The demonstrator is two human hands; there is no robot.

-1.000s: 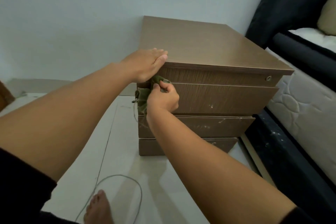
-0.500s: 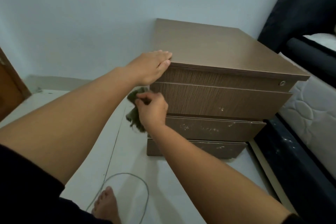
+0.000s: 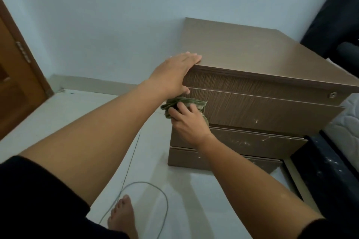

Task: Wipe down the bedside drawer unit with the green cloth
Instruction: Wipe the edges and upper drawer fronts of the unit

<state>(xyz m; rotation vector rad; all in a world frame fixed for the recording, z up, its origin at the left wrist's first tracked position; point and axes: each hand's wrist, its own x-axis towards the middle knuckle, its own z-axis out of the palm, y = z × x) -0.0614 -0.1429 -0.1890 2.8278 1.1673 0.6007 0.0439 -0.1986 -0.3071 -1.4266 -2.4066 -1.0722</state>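
Observation:
The brown wooden drawer unit (image 3: 252, 60) stands on the floor against the wall, with several drawer fronts facing me. My left hand (image 3: 174, 72) rests flat on its top front-left corner, fingers straight. My right hand (image 3: 187, 120) grips the bunched green cloth (image 3: 186, 102) and holds it against the left end of the second drawer front. White scuff marks show on the drawer fronts further right.
A bed with a white mattress (image 3: 347, 122) and dark frame (image 3: 330, 170) stands close to the unit's right side. A brown door (image 3: 15, 87) is at the left. A grey cable (image 3: 151, 196) loops on the pale floor by my bare foot (image 3: 122, 217).
My right hand has moved the cloth from beside the unit's left edge back up onto the second drawer front. The view has shifted left. My left hand stays on the top corner.

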